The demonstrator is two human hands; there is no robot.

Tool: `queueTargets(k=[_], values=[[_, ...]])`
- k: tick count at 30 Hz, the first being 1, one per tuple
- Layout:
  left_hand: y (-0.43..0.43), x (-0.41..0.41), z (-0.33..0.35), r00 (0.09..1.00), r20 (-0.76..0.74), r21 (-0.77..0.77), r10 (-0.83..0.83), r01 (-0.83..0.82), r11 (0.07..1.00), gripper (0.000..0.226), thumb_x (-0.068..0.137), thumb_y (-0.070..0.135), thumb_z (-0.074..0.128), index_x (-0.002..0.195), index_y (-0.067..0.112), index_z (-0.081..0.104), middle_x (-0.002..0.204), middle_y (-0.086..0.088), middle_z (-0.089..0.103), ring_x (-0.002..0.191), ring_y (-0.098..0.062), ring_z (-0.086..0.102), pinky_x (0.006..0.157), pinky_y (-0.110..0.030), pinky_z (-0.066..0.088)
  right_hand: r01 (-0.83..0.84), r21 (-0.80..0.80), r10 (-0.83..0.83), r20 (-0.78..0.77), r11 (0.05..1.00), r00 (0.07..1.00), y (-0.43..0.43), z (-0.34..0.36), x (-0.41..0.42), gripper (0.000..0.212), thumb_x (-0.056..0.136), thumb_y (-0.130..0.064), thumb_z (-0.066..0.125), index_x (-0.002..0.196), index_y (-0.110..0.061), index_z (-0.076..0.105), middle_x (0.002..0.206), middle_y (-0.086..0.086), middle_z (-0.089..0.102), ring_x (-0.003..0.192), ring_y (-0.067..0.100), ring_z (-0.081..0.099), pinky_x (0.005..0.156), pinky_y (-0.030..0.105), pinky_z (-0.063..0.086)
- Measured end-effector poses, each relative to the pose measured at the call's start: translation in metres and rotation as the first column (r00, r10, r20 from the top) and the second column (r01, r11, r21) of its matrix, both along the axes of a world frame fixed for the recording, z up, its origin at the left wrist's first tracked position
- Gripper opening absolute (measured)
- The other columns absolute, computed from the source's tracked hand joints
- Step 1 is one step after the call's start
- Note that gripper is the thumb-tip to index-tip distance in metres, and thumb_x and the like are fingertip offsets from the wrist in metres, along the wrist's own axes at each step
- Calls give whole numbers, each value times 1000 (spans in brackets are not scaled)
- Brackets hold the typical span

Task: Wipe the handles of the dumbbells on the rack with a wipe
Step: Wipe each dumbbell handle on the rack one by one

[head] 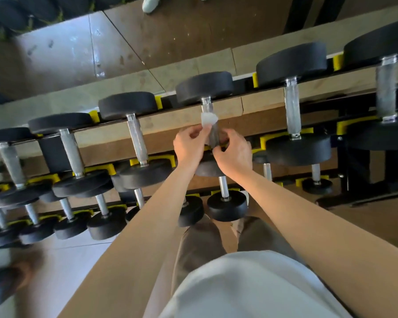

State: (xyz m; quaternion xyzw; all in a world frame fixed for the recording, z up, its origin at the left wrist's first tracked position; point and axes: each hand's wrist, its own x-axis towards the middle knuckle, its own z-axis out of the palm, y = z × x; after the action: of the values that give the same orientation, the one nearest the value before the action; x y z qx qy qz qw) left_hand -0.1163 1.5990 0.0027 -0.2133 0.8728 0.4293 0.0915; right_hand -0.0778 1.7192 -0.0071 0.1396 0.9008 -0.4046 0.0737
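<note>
The left hand (190, 145) pinches the white wipe (208, 119) against the handle (207, 108) of a top-row dumbbell (205, 88) on the rack (354, 171), the right hand (234, 154) curled at its lower end, hold unclear; a slack pinch could drop the wipe through the rack.

Handle (213, 136) partly behind hands (190, 145) (236, 153), shoe (150, 4) cropped

Dumbbells (136, 138) lie side by side on the top tier of the rack (354, 166), with a lower row (226, 205) nearer the person. At the middle handle (214, 134), the left hand (190, 145) is left, the right hand (236, 152) right, and the wipe (208, 119) is just beyond.
</note>
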Motion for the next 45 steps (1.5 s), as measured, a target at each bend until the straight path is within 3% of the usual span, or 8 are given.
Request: queueTargets(k=[8, 13, 17, 23, 31, 37, 41, 45], values=[[-13, -9, 9, 973, 221, 245, 68, -123, 962, 20, 89, 22, 78, 106, 13, 71, 94, -3, 76, 83, -16, 75, 69, -20, 60, 8, -30, -9, -27, 1000, 1000, 1, -3, 0, 41, 84, -28, 65, 125, -25, 59, 106, -9, 66, 99, 9, 63, 98, 34, 47], [-19, -21, 20, 983, 128, 301, 129, -162, 940, 18, 92, 13, 73, 106, 14, 62, 105, -5, 71, 94, -17, 74, 78, -30, 64, -12, -45, 10, -42, 999, 999, 2, -2, 1, 40, 86, -26, 68, 125, -24, 60, 92, -11, 62, 87, 7, 62, 89, 37, 55], [0, -35, 21, 996, -7, 203, 83, -80, 976, 15, 93, 9, 69, 99, 21, 61, 100, -1, 68, 94, -13, 70, 77, -30, 64, 3, -35, -5, -50, 999, 999, 1, -3, 1, 48, 85, -25, 70, 131, -21, 56, 91, -10, 61, 83, 6, 61, 84, 39, 58], [-10, -8, 6, 983, 158, -5, -90, 92, 996, 11, 87, 22, 75, 96, 25, 70, 94, 8, 69, 90, -11, 66, 87, -38, 60, -30, -83, 26, -49, 996, 998, 3, 3, 2, 72, 89, -27, 68, 152, -31, 34, 117, -4, 63, 95, 9, 63, 88, 30, 52], [-10, 18, 18, 991, 50, 216, -127, 113, 970, 18, 91, 16, 71, 109, 18, 73, 101, 7, 75, 96, -6, 69, 92, -32, 57, -205, -98, 195, -104, 974, 975, 14, 16, -11, 19, 93, -17, 67, 112, -14, 70, 105, 3, 69, 95, 15, 62, 88, 32, 54], [-4, 23, 19, 989, 58, 130, -135, 126, 983, 35, 97, 8, 60, 130, 20, 63, 115, 13, 67, 106, -2, 62, 92, -17, 48, 153, -198, -171, -79, 968, 982, 32, 19, -65, 31, 93, -17, 68, 124, -15, 66, 114, -1, 70, 100, 6, 61, 85, 20, 54], [1, 29, 9, 972, 103, 72, -210, 203, 977, 46, 99, 6, 56, 143, 18, 58, 136, 0, 66, 127, -14, 59, 109, -28, 44, -80, -136, 66, -107, 987, 992, 14, 11, -59, 17, 94, -15, 66, 110, -11, 70, 105, 3, 73, 93, 11, 65, 87, 31, 57], [1, 30, 7, 963, 108, 16, -245, 245, 969, 50, 100, 6, 55, 148, 19, 52, 136, -3, 63, 122, -13, 57, 96, -16, 40, -149, -5, 149, -72, 989, 986, 22, 1, -43, 15, 93, -22, 68, 99, -9, 73, 96, 6, 75, 90, 19, 69, 79, 28, 54]])
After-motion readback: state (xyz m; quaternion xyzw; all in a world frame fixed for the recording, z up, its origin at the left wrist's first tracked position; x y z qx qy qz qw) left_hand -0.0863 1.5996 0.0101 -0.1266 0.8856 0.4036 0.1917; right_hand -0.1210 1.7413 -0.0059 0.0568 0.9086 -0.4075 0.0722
